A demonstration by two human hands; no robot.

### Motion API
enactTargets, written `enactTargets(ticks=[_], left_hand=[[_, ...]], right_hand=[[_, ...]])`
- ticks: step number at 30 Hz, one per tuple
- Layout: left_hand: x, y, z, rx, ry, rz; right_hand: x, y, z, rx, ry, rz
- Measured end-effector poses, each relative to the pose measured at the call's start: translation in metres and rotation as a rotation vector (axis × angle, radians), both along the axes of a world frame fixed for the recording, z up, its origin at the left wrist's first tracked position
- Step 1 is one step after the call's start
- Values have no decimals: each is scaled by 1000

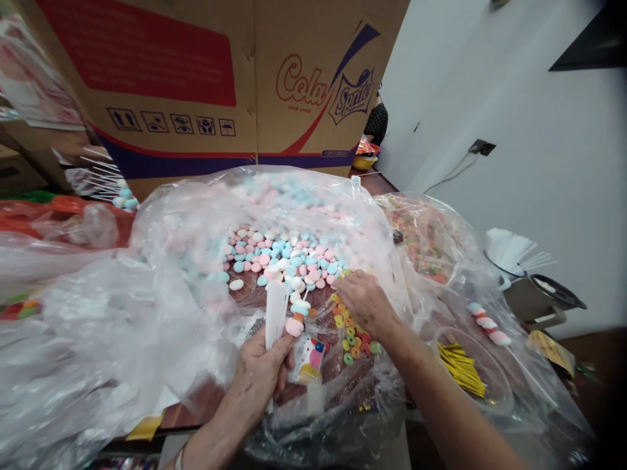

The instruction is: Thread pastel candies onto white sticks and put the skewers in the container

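My left hand [264, 365] is closed on a candy skewer [298, 314], threaded with pink, white, blue and orange pieces. The same grip holds a flat white plastic strip or sleeve [276, 313] upright beside it. A small printed packet [309, 359] with coloured dots is just right of these fingers. My right hand [365, 300] reaches down where the pastel candies [279, 258] meet the ring-shaped gummies [355, 336]. Its fingers are bent together, and their tips are partly hidden, so what they pinch does not show.
A large cardboard box [196, 78] stands behind the big clear bag [176, 196] of candies. On the right are a finished-looking skewer [490, 324], a round tub of yellow ties [460, 369] and a container of white sticks [512, 251]. Another person's arm [73, 145] shows at far left.
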State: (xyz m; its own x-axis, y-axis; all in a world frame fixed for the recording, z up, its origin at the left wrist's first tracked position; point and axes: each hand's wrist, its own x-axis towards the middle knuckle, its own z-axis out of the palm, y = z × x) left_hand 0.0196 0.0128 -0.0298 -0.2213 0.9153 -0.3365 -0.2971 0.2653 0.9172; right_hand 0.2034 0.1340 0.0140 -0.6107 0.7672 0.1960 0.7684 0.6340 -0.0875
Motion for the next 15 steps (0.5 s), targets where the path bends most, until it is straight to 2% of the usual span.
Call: enactTargets(ticks=[2, 4, 9, 12, 15], left_hand=[[0, 0, -3, 0, 5, -5], [-1, 0, -4, -9, 7, -11], [-1, 0, 2, -19, 19, -24], [-2, -1, 6, -20, 30, -37], [-2, -2, 6, -9, 58, -80]], right_hand=[[5, 11, 3, 11, -229, 75], [7, 17, -1, 30, -327, 148], [13, 25, -19, 69, -305, 257], [11, 23, -23, -8, -75, 153], [-2, 13, -19, -301, 465, -27]])
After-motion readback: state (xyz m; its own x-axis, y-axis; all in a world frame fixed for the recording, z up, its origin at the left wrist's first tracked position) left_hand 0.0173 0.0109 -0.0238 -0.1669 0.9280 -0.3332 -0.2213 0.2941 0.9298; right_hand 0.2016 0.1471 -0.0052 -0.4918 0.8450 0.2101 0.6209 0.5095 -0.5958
